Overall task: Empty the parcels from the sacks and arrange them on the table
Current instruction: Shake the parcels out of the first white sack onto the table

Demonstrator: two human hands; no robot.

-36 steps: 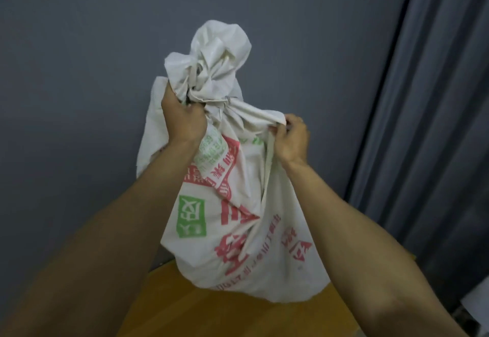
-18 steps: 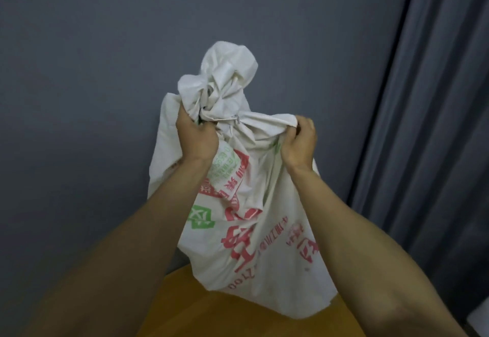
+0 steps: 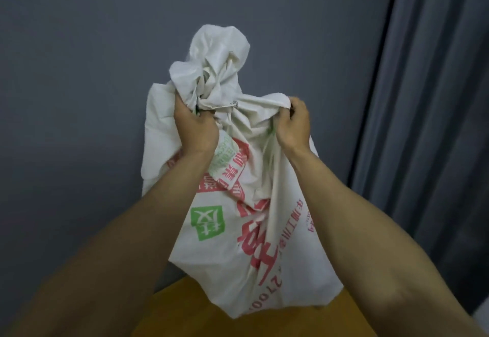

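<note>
Both grips, left hand (image 3: 196, 131) and right hand (image 3: 293, 125), are clenched on the white printed woven sack (image 3: 267, 233); it could be dropped if fabric slips.

Woven matt sack, smooth wood table

The sack (image 3: 238, 231) looks like crinkled white woven cloth or plastic; table (image 3: 185, 315) smooth yellow wood; curtain (image 3: 428, 125) soft grey fabric.

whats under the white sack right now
A yellow-brown table shows below the sack, gripped near its bunched top by the left hand and right hand. The sack covers the tabletop behind it; contact cannot be told.
</note>
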